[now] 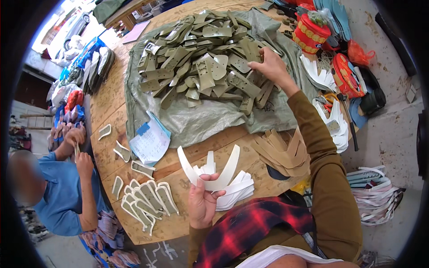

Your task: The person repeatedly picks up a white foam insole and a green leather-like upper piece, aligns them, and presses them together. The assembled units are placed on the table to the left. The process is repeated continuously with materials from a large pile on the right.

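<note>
My left hand (203, 203) pinches a white U-shaped strip (228, 174) between thumb and fingers, its two arms pointing up. Beneath and behind it lies a stack of similar white strips (241, 190) on the table. My right hand (272, 67) reaches to the right side of a large heap of olive-green moulded shoe-sole pieces (205, 73). Its thumb and fingers close on the edge of one olive-green piece (251, 51). Many pieces in the heap have small holes. White-edged olive pieces (149, 196) lie in overlapping rows at the table's near left.
A green woven sheet (187, 127) lies under the heap on the wooden table (172, 158). Paper sheets (152, 140) rest left of centre, brown curved strips (283, 154) at right. A co-worker in a blue shirt (67, 196) sits at the left edge. A red bucket (310, 33) stands far right.
</note>
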`<action>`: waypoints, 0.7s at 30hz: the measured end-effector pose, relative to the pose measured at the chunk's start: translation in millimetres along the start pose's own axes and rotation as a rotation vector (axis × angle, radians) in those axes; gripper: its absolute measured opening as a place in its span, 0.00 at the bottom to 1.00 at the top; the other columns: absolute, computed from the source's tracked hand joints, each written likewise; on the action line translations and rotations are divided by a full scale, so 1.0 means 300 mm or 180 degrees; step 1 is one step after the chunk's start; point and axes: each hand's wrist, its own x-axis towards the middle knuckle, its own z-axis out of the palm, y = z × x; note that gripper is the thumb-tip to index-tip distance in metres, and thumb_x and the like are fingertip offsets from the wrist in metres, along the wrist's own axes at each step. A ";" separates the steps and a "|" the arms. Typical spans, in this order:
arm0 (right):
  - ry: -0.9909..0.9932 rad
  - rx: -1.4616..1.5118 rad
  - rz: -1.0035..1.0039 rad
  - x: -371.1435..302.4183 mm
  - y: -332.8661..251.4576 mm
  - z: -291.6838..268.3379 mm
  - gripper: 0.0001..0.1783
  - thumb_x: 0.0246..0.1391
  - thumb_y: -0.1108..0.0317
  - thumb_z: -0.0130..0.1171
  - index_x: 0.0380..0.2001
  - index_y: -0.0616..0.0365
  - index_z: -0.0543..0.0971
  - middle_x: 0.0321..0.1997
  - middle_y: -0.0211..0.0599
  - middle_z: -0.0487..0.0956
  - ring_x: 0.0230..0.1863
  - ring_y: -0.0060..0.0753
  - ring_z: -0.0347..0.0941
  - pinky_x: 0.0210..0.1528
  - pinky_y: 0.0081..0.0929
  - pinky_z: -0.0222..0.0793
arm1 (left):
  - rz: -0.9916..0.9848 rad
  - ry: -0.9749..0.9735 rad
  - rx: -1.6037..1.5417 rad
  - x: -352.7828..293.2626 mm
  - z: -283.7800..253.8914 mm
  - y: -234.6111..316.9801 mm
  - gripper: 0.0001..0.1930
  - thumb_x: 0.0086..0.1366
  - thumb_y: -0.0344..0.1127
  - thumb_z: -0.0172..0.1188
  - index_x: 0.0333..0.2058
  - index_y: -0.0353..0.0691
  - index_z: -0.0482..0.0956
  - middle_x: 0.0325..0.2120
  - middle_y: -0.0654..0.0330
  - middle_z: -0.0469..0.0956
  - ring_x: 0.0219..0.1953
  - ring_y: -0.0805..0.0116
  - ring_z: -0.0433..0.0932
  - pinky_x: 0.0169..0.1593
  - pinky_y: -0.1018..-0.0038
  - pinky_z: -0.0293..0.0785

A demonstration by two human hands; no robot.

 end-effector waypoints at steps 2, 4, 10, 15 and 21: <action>0.0542 -0.0880 -0.0985 -0.030 0.014 0.017 0.29 0.41 0.56 0.66 0.46 0.59 0.72 0.42 0.43 0.75 0.48 0.46 0.72 0.49 0.37 0.66 | -0.0054 -0.0027 -0.0094 0.013 0.016 -0.006 0.13 0.74 0.41 0.47 0.47 0.38 0.73 0.46 0.50 0.77 0.45 0.61 0.80 0.41 0.64 0.85; 0.0369 -0.1326 -0.1265 -0.053 -0.036 -0.016 0.26 0.42 0.59 0.65 0.46 0.56 0.71 0.42 0.41 0.71 0.49 0.46 0.69 0.51 0.39 0.64 | -0.0086 -0.0007 -0.0136 0.013 0.029 -0.005 0.14 0.74 0.41 0.47 0.47 0.38 0.73 0.47 0.50 0.77 0.45 0.61 0.80 0.41 0.65 0.85; 0.0371 -0.0775 -0.1802 -0.045 -0.056 -0.028 0.18 0.47 0.60 0.63 0.39 0.58 0.74 0.38 0.40 0.76 0.45 0.40 0.73 0.41 0.38 0.70 | 0.0079 0.0286 -0.0062 -0.017 0.037 -0.006 0.16 0.75 0.43 0.46 0.50 0.38 0.71 0.52 0.51 0.74 0.50 0.64 0.77 0.50 0.67 0.80; -0.1149 0.3501 0.0651 -0.283 -0.165 -0.143 0.22 0.67 0.59 0.45 0.53 0.67 0.73 0.53 0.39 0.78 0.52 0.37 0.73 0.55 0.31 0.67 | -0.0033 0.0353 -0.0473 -0.039 0.035 -0.008 0.20 0.76 0.42 0.42 0.57 0.32 0.65 0.53 0.52 0.72 0.58 0.61 0.70 0.65 0.62 0.68; -0.1335 0.2450 0.0675 -0.697 -0.312 -0.150 0.24 0.64 0.61 0.56 0.57 0.66 0.71 0.52 0.36 0.78 0.53 0.23 0.72 0.54 0.21 0.67 | -0.0315 0.0177 -0.0616 -0.040 0.047 -0.033 0.20 0.76 0.39 0.39 0.58 0.31 0.64 0.55 0.50 0.70 0.59 0.59 0.71 0.66 0.62 0.67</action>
